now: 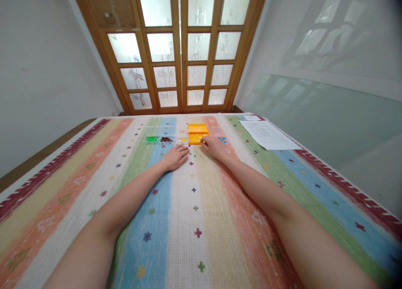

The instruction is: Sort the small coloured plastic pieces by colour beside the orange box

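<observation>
My left hand [176,157] lies on the tablecloth with its fingers stretched out, just in front of the clear containers, and holds nothing visible. At the right front corner of an open orange box [198,129], the fingers of my right hand [214,147] are pinched together; whatever is between them is too small to make out. Small pale pieces lie in the box's front half. Clear containers to its left hold green pieces [152,139], dark brown pieces [166,139] and a few yellow pieces [183,140]. Blue pieces [222,140] sit in another clear container beyond my right hand.
A few tiny green bits [194,156] lie on the striped tablecloth [185,222] between my hands. A printed paper sheet [266,135] lies at the right. A glass panel [314,109] leans along the right wall. Wood-framed glass doors [182,63] stand behind the table.
</observation>
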{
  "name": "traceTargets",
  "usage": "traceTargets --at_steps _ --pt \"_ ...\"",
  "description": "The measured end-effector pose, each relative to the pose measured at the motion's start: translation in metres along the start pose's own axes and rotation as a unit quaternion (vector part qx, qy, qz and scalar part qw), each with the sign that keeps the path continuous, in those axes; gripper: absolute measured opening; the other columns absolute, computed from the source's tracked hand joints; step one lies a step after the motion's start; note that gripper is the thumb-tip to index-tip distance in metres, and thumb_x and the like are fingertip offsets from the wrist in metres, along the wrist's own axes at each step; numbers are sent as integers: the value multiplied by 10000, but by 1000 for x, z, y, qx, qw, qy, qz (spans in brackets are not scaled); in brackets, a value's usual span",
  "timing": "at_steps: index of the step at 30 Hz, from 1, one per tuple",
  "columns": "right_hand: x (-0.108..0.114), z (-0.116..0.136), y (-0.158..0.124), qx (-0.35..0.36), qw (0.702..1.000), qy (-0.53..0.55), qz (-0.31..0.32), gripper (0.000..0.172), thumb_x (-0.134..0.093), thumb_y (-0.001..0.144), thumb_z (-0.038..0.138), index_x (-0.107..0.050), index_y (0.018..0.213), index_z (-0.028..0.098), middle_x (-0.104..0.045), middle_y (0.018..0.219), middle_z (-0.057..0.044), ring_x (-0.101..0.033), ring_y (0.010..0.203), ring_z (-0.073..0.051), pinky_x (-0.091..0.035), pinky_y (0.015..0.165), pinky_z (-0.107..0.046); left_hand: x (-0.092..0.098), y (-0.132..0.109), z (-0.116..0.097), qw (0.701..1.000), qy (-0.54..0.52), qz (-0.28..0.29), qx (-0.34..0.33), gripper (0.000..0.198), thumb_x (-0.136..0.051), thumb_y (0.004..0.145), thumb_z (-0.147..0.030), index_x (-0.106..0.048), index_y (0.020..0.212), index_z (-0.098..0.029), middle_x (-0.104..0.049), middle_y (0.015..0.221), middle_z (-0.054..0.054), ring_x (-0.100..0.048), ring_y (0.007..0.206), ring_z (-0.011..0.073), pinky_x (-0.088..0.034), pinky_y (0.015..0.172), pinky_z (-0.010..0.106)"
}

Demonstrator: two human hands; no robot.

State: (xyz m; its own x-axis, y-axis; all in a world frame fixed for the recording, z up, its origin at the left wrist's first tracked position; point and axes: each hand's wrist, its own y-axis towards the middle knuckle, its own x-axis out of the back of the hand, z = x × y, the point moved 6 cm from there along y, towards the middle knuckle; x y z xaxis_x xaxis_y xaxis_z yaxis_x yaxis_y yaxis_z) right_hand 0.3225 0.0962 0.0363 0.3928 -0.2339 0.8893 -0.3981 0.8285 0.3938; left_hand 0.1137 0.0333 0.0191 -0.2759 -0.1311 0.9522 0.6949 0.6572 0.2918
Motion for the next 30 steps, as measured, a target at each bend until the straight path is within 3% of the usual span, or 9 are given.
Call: traceTargets --at_steps 4,7,13,19,25,30 --pt "2 -23 10 -96 995 13 -24 248 -560 1013 263 -750 1160 203 -783 1101 -100 -682 918 -230 -456 808 -299 0 1 1 1000 5 -5 -7 488 -327 1111 -390 -644 1414 -177 -633 1481 99 -497 1424 265 -323 1260 456" --pt "4 -34 12 -114 993 10 -23 258 -563 1019 289 -759 1169 214 -786 1094 -105 -685 910 -243 -469 818 -313 1 2 0 1000 7 -5 -15 490 -307 1113 -360 -651 1407 -173 -641 1472 98 -509 1412 261 -322 1262 453" --pt "10 -24 -3 -66 996 58 -34 259 -545 1025 277 -758 1153 204 -789 1055 -91 -686 890 -218 -473 818 -297 3 0 0 1000 -7 -11 -10 474 -318 1112 -351 -667 1391 -194 -653 1457 90 -520 1405 250 -323 1265 461" --pt "0 6 -44 85 993 64 44 206 -558 1011 246 -759 1034 212 -783 1019 -75 -682 890 -205 -447 804 -282 14 2 13 998 -36 -49 29 503 -306 1120 -380 -654 1408 -158 -642 1471 117 -525 1404 248 -361 1248 456" --pt "5 -8 -48 65 997 14 50 202 -553 1020 256 -747 1023 201 -767 982 -84 -661 875 -208 -410 784 -279 30 33 16 997 -38 -65 22 503 -298 1122 -387 -643 1424 -181 -657 1451 108 -548 1375 247 -383 1228 472" --pt "6 -12 -43 54 996 -21 65 212 -550 1011 254 -750 978 192 -759 950 -90 -641 859 -212 -386 762 -282 19 67 18 999 -10 -41 7 509 -312 1114 -378 -653 1401 -132 -663 1436 141 -539 1389 263 -361 1243 482"
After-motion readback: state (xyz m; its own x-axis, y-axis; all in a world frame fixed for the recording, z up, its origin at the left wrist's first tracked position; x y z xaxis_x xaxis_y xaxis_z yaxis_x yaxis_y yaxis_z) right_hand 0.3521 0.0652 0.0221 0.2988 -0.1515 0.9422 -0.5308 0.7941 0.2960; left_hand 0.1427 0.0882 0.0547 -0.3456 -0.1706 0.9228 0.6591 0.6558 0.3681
